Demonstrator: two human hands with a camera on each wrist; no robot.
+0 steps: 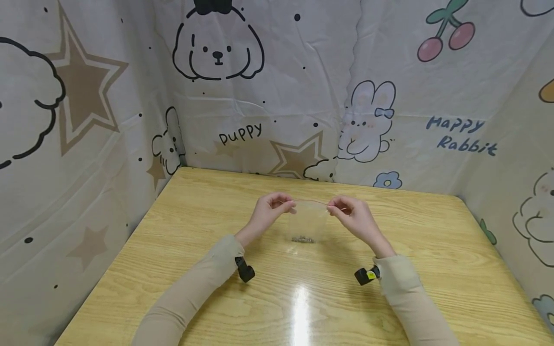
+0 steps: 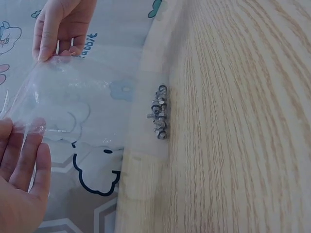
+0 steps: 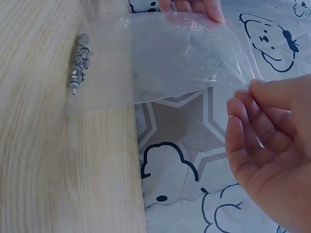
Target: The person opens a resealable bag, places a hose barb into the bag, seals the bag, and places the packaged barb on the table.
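Note:
A clear plastic bag hangs upright between my two hands, its top edge stretched across with a thin reddish line along it. My left hand pinches one upper corner between thumb and fingers. At the opposite corner, my right hand pinches the bag with thumb and forefinger, as the right wrist view also shows. Small silvery metal pieces, looking like screws or bolts with nuts, lie in a row along the bag's bottom. In the right wrist view the same metal pieces gather at the bag's far end, close over the table.
The wooden table spreads under both arms. A patterned cloth with cartoon animals and stars hangs behind and at both sides. Small black cameras, the left wrist camera and the right wrist camera, sit on the wrists.

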